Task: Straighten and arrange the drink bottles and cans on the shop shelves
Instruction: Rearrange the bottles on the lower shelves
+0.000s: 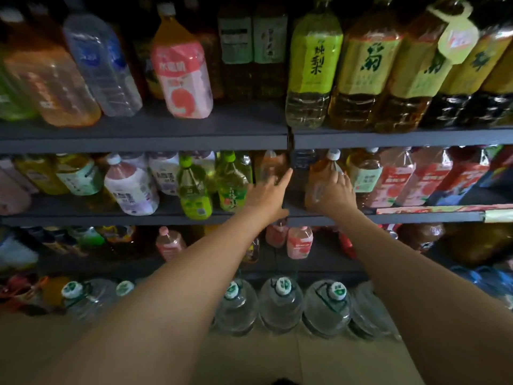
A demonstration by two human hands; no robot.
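Note:
Both my arms reach to the middle shelf [116, 219]. My right hand [334, 194] is wrapped around an amber tea bottle [322, 173] with a white cap, standing just right of the dark shelf post [290, 145]. My left hand [268, 194] stretches out with its fingers apart beside a pale orange bottle [270, 166] left of the post; whether it touches that bottle is unclear. Two green-capped green bottles [194, 190] stand left of my left hand. A white and purple bottle [130, 187] stands further left.
The top shelf [144, 134] carries large bottles: pink [183, 76], clear [102, 62], lime green [312, 68], several yellow-labelled teas [366, 68]. Red-labelled bottles [399, 179] fill the middle shelf's right. Small pink bottles [298, 241] stand below. Big water jugs [280, 304] sit on the floor.

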